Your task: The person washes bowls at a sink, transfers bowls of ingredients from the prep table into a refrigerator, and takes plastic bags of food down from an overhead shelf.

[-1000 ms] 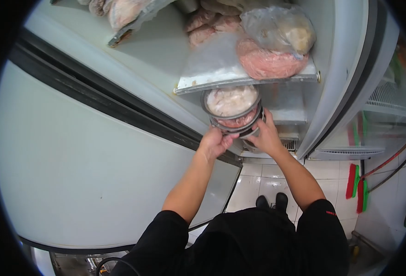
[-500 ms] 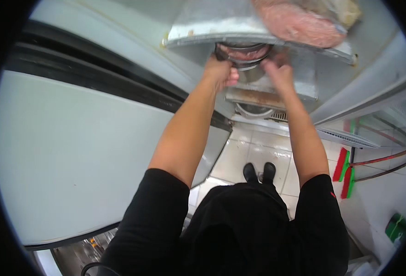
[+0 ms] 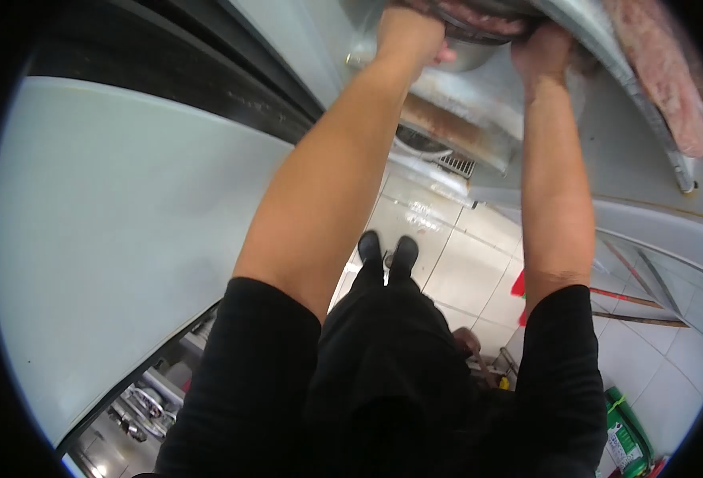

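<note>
At the top of the view, a round metal container [image 3: 471, 56] with pinkish meat [image 3: 483, 17] in it sits inside the cabinet, above a metal shelf [image 3: 491, 95]. My left hand [image 3: 415, 36] is at its left side, fingers curled in against the rim. On the opposite side my right hand [image 3: 544, 54] grips the rim, its fingertips partly hidden behind the container. The container's upper part is cut off by the frame edge. Wrapped pink meat [image 3: 662, 76] lies on the upper shelf [image 3: 630, 84] to the right.
A large pale door [image 3: 128, 239] stands open at the left. Below the shelf are a white round rim [image 3: 423, 145] and a vent grille [image 3: 456, 165]. Red brushes with long handles [image 3: 638, 299] and a green bottle [image 3: 626, 438] are at the right. Metal utensils [image 3: 140, 410] show lower left.
Both hands have moved forward and deeper into the cabinet with the container, under the upper shelf. The view has tilted and turned, with the container now at the top edge.
</note>
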Demonstrator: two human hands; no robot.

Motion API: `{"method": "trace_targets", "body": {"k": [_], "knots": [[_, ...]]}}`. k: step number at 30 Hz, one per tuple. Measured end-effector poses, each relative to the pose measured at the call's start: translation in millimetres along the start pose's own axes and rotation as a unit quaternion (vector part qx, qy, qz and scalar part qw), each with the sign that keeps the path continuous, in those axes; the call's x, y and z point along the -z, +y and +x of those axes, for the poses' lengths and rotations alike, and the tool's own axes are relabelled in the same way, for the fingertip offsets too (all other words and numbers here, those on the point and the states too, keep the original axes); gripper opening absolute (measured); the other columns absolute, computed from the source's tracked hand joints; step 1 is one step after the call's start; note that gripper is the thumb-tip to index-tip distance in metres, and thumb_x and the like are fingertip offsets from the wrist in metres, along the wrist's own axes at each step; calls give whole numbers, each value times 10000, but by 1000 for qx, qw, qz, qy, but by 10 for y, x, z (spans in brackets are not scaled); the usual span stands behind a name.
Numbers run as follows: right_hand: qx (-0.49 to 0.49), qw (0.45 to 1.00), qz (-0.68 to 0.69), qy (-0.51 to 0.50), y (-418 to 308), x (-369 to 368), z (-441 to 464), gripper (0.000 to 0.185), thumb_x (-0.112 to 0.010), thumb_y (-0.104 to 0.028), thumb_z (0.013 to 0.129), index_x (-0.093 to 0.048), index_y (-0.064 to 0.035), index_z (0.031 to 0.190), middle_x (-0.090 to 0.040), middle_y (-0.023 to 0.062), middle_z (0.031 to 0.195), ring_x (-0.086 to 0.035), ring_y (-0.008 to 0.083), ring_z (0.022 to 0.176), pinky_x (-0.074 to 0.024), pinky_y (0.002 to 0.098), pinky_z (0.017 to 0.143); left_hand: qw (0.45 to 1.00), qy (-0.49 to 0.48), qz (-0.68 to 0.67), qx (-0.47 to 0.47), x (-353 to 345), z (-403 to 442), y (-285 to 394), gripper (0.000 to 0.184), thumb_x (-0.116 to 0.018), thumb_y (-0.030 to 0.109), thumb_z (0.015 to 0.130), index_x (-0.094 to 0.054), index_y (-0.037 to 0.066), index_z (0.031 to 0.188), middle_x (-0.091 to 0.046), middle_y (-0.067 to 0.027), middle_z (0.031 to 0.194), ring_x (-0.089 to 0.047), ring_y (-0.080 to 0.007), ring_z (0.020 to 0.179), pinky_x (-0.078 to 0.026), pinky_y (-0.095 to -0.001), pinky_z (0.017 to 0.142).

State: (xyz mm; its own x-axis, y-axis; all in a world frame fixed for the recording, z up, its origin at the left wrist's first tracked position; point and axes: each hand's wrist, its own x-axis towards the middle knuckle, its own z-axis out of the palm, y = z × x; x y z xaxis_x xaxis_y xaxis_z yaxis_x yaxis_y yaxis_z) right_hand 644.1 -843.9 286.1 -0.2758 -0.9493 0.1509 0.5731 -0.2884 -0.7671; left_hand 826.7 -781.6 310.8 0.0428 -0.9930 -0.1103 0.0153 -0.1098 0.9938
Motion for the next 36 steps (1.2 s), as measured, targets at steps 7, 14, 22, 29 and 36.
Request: {"method": "trace_targets", "body": {"k": [7, 14, 22, 29, 36], "knots": [[12, 997, -71, 40, 253, -383, 92, 509, -449, -429, 921, -482, -119, 1324, -489, 92, 1354, -424, 304, 1271, -320, 484, 1057, 976, -20, -198, -90, 193, 32, -281, 226, -542, 35, 895, -577, -36, 1106, -645, -119, 993, -638, -185, 768, -575, -305, 582], [10, 984, -165, 72, 310, -1015, -128, 491, -485, -373, 909, -492, -103, 1318, -510, 124, 1328, -447, 326, 1251, -336, 475, 1052, 992, 19, -125, 13, 714, -401, 177, 277, -511, 176, 979, -504, -5, 1188, -628, -122, 963, -651, -198, 728, -565, -327, 596], [-28, 970, -221, 101, 480, -81, 692, 475, -525, -310, 894, -502, -84, 1312, -534, 160, 1299, -473, 351, 1228, -354, 466, 1046, 986, 28, -103, 130, -33, 164, -188, 721, -514, 201, 950, -61, 25, 1483, -558, -194, 1206, -692, -236, 828, -556, -327, 649], [-14, 949, -304, 85, 513, 82, 552, 466, -560, -254, 882, -511, -68, 1306, -555, 192, 1274, -496, 373, 1208, -369, 458, 1042, 984, -11, -92, 149, 75, -46, -291, 743, -533, 212, 942, -86, 43, 1510, -557, -189, 1219, -688, -239, 842, -555, -334, 659], [131, 870, -473, -49, 491, 689, 418, 240, -531, -247, 920, -568, -88, 1096, -629, 82, 1004, -563, 219, 902, -433, 371, 813, 982, -68, -40, 169, 450, -659, -989, 605, -573, 265, 935, -333, 52, 1447, -581, -149, 1187, -671, -223, 858, -542, -316, 723]]}}
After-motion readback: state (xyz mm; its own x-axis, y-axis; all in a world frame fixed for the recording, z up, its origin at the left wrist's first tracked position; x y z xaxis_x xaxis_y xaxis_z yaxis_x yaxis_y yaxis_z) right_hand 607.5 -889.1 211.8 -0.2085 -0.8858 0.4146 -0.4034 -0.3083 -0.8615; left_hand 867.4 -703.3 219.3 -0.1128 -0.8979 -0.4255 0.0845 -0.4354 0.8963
